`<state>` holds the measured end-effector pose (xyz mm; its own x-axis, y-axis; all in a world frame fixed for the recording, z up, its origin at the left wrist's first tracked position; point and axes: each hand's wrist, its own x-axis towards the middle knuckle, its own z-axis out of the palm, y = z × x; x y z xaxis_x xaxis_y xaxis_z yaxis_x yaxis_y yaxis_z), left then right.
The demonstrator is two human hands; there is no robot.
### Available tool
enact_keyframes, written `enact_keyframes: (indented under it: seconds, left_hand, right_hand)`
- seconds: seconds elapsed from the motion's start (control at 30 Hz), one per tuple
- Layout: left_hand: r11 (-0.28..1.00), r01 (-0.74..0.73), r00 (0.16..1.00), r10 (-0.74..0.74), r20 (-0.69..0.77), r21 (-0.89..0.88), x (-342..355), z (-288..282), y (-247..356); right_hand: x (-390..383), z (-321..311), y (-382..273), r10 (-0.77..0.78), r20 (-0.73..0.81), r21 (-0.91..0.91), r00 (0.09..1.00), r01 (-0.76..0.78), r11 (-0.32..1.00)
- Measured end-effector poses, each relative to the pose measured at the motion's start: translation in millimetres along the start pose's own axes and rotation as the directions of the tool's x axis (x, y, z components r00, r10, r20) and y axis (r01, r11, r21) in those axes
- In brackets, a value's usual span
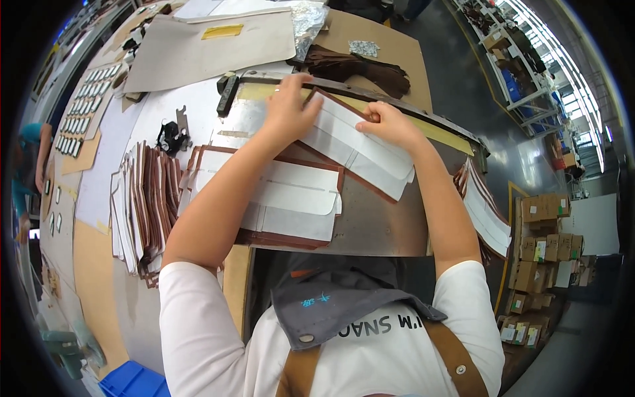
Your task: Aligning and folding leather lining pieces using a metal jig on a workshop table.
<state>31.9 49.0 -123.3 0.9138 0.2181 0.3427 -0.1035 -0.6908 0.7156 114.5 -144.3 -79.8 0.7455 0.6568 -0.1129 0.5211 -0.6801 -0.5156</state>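
Observation:
A brown-edged panel with white backing (pixel 354 147) lies slantwise on the metal plate (pixel 377 228) in front of me. My left hand (pixel 290 109) is at its far left corner, thumb against the white edge and the other fingers stretched apart beyond it. My right hand (pixel 390 126) has its fingers curled and pinched at the panel's far long edge. Under my left forearm, a stack of similar brown-and-white panels (pixel 297 188) rests on the plate's left part.
Standing panels (pixel 142 205) crowd the left; more panels (pixel 483 208) hang at the right edge. A metal bar (pixel 370 99) crosses behind the plate. Beyond are brown leather strips (pixel 357 66), a grey sheet (pixel 211 53) and a black tool (pixel 173 135). A person's arm (pixel 43 155) shows far left.

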Motion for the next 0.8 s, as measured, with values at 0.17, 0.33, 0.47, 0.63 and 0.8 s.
enact_keyframes:
  seconds: [0.17,0.33,0.47,0.63,0.8]
  left_hand:
    - [0.974,-0.133,0.928,0.057,-0.369,-0.186,1.9,-12.2,10.1]
    - [0.950,-0.313,0.882,0.293,-0.370,0.006,-9.4,-21.4,35.3]
    - [0.903,-0.361,0.932,0.359,0.054,0.232,-22.8,-13.4,44.0]
    - [0.790,-0.361,0.919,0.212,0.332,0.495,-30.4,-1.8,26.9]
    - [0.768,-0.353,0.921,0.184,0.345,0.534,-33.3,3.3,28.4]
  right_hand:
    - [-34.2,-19.4,9.3,0.100,-0.103,0.480,0.990,-0.039,0.877]
    - [-44.7,-9.5,-5.3,0.295,-0.299,0.943,0.907,0.234,0.237]
    - [-61.9,14.0,-19.8,0.088,0.263,0.819,0.961,-0.271,0.505]
    - [-86.7,11.3,13.8,-0.008,-0.245,0.099,0.970,0.033,0.995]
    - [-101.4,31.8,8.5,-0.359,-0.390,-0.256,0.848,0.275,0.927]
